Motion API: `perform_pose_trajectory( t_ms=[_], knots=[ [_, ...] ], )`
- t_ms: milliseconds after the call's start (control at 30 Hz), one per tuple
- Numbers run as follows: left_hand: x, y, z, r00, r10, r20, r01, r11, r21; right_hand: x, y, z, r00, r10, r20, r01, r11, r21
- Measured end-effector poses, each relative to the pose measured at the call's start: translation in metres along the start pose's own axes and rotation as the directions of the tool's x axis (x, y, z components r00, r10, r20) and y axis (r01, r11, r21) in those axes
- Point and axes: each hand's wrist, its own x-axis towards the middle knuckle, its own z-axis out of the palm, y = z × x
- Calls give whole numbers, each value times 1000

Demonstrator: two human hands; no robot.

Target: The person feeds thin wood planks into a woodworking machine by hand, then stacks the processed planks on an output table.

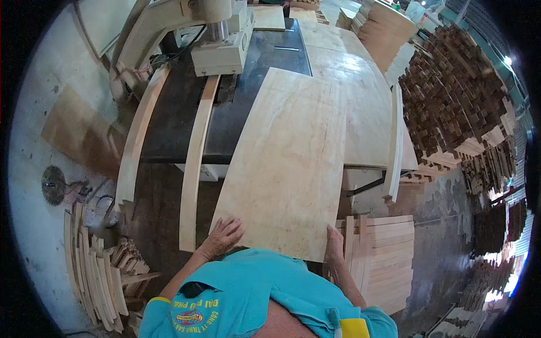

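Turquoise cloth of the person's shirt fills the near edge at 6 o'clock, with yellow trim and a printed badge. Just beyond it lies a broad pale wooden panel, stretching from 6 o'clock through the centre towards 12, its far part over the dark tabletop and its near end jutting past the edge. At 7 o'clock the left hand lies on the panel's near left corner, fingers slightly apart; whether the thumb grips underneath cannot be told. At 5 o'clock the right hand touches the near right edge, its fingers mostly hidden, so their closure cannot be told.

At 9 o'clock a narrow wooden strip runs out from beneath a machine head at 11; a second strip lies farther left. Towards 1 o'clock a wide pale sheet spreads beside the panel, with a long batten along its right side. Stacked boards sit at 4 o'clock, loose slats at 8, and tall brown timber stacks at 2.
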Motion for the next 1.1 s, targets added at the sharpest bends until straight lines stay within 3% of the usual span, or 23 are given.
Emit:
perform_pose_trajectory(
  t_ms=[200, 300, 333, 367, 400, 467, 533, 600, 667, 733, 867, 933, 1000, 1067, 1100],
  knots=[
    [76, -20, 1, 998, 64, 0, -64, 996, 66, 53, -42, -5, 996, 23, -85, -22, 1000, 2],
    [127, -30, 1, 998, 64, 27, -65, 996, 56, 92, -64, -13, 997, 16, -80, -23, 996, -87],
    [146, -34, 1, 998, 53, 42, -55, 997, 51, 100, -78, -7, 961, -253, -116, 169, 862, -478],
    [168, -40, 1, 998, 49, 41, -51, 997, 55, 107, -94, 2, 866, -499, -38, 281, 548, -788],
    [191, -47, 2, 998, 55, 26, -56, 998, 36, 101, -112, 24, 758, -649, 72, 241, 175, -955],
    [239, -64, 5, 998, 59, 14, -59, 998, 28, 120, -124, 50, 770, -530, 355, 365, -90, -927],
    [298, -80, 5, 999, 32, 9, -32, 999, 39, 146, -135, 93, 758, -332, 562, 551, -135, -823],
    [342, -86, 0, 1000, 6, 3, -6, 998, 57, 195, -141, 116, 773, -192, 605, 582, -167, -796],
    [379, -88, -13, 972, -161, -170, 152, 986, -62, 261, -151, 124, 741, -262, 618, 578, -221, -786],
    [384, -87, -31, 946, -248, -207, 242, 969, -53, 321, -167, 134, 698, -317, 642, 579, -278, -767],
    [321, -91, -46, 771, -559, -305, 607, 789, 90, 423, -198, 153, 711, -331, 621, 496, -390, -776],
    [266, -92, -47, 577, -752, -320, 806, 587, 74, 472, -219, 164, 696, -331, 637, 505, -404, -763],
    [213, -81, -58, 397, -860, -322, 908, 418, 2, 519, -236, 179, 718, -338, 608, 505, -349, -790],
    [190, -52, -80, 146, -964, -224, 982, 113, 152, 532, -249, 193, 729, -376, 572, 464, -342, -817],
    [173, -53, -75, 140, -962, -233, 983, 106, 151, 533, -251, 202, 749, -408, 522, 410, -333, -849]
  ],
)
